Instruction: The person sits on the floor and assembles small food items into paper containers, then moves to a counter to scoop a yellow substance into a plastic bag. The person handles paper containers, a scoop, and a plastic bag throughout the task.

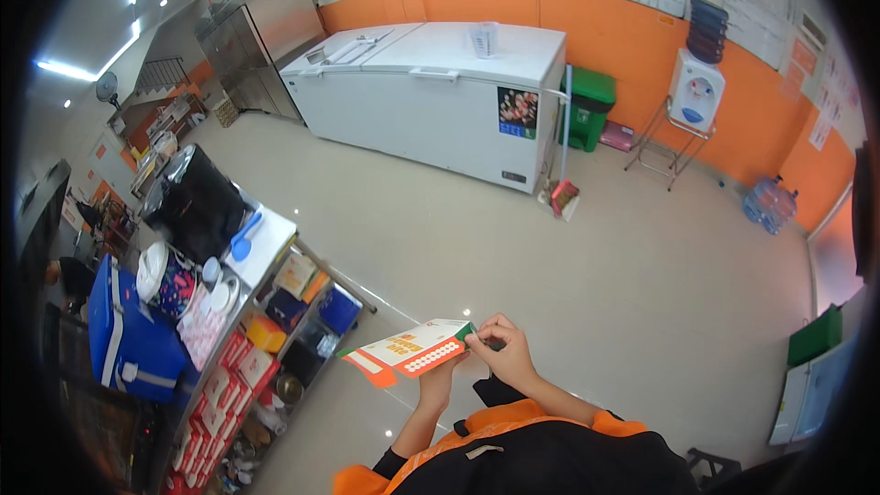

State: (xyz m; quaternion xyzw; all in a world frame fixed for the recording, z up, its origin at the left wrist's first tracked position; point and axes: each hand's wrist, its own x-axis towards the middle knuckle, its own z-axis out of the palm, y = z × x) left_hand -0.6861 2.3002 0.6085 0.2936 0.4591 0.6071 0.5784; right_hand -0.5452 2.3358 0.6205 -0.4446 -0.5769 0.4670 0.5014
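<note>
In front of my body I hold a flat folding paper carton (408,348), white on top with orange and green edges and a row of white round marks. My left hand (442,380) supports it from below, its fingers mostly hidden under the card. At the carton's right end, my right hand (502,351) pinches the green edge between thumb and fingers. The carton lies tilted, with an orange flap hanging out at its lower left side.
To the left stands a metal shelf table with a blue ladle (243,243), a black pot-like appliance (197,206), a blue insulated bag (137,335) and stacked red-and-white boxes (215,408). A long white chest freezer (403,105), green bin (587,110) and water dispenser (697,92) line the far wall.
</note>
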